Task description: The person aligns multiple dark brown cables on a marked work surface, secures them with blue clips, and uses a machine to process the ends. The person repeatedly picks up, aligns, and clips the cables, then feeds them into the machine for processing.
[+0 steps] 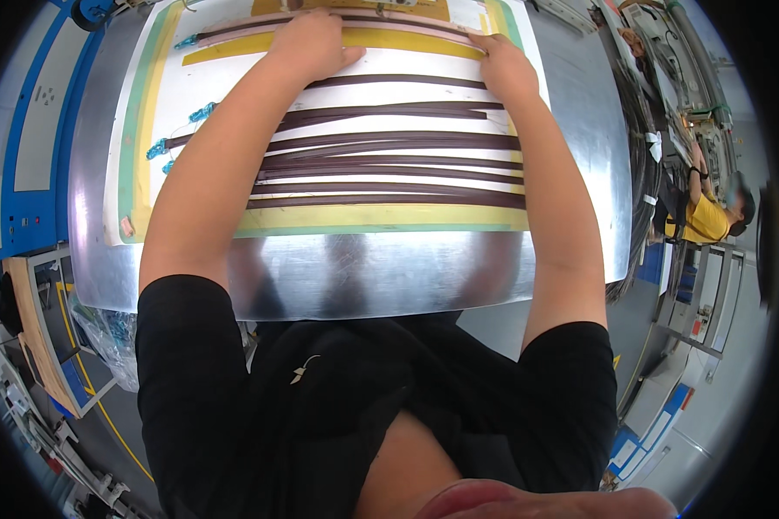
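Across the far part of the white work sheet (225, 95), a thin dark brown strip (407, 19) lies along a pinkish band (234, 33). My left hand (314, 45) rests on this strip left of its middle, thumb stretched out to the side, fingers apart. At the strip's right end is my right hand (506, 69), its fingertips closed on the end. Just nearer lies a mustard-yellow strip (389, 40). Several more dark brown strips (389, 137) run side by side below my hands. Some have blue wrapped ends (157, 149) at the left.
Yellow and green tape (363, 221) borders the sheet on a shiny metal table (363, 272). A blue and white machine (35, 130) stands at the left. Dark cables (640, 164) hang at the right, and a person in yellow (708, 218) works beyond them.
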A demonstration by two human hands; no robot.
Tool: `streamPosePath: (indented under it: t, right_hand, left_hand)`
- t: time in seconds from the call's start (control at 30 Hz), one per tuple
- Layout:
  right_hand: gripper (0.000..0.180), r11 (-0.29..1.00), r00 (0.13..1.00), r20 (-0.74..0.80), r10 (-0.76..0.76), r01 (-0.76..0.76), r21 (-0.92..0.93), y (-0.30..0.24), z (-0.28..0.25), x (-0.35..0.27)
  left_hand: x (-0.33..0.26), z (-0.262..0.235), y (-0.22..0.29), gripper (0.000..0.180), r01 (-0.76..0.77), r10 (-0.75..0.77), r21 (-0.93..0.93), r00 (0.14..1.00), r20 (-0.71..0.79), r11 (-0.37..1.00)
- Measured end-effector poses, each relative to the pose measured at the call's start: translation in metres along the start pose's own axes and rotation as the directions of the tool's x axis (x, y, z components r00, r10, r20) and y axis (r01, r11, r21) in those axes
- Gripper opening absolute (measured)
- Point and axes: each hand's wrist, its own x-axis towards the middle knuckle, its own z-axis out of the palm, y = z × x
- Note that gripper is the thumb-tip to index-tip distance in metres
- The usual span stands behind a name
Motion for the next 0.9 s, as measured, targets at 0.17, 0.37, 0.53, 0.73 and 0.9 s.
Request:
streamPosePath:
  t: [0.17,0.37,0.53,0.73,0.9]
  right_hand:
    - [0.051,1.0,1.0,-0.012,-0.016,0.016,0.026,-0.013,0.005,0.003]
    - [0.048,0.999,0.999,-0.031,-0.035,0.036,0.035,-0.025,0.008,0.004]
    - [0.047,0.998,0.998,-0.037,-0.053,0.054,0.035,-0.03,0.01,0.002]
    - [0.047,0.996,0.996,-0.029,-0.084,0.084,0.032,-0.033,0.013,0.006]
    - [0.048,0.993,0.993,-0.036,-0.112,0.113,0.034,-0.04,0.013,0.008]
  left_hand:
    - [-0.008,-0.007,-0.006,0.072,0.012,-0.012,-0.013,0.999,-0.038,1.0]
    - [0.001,-0.004,0.006,0.069,0.047,-0.047,0.029,0.999,0.013,0.998]
    - [0.005,0.002,0.028,0.067,0.065,-0.064,0.024,0.997,-0.044,0.998]
    - [0.015,0.002,0.043,0.067,0.071,-0.07,-0.011,0.997,0.044,0.997]
    - [0.01,0.011,0.063,0.068,0.062,-0.061,0.016,0.998,-0.03,0.998]
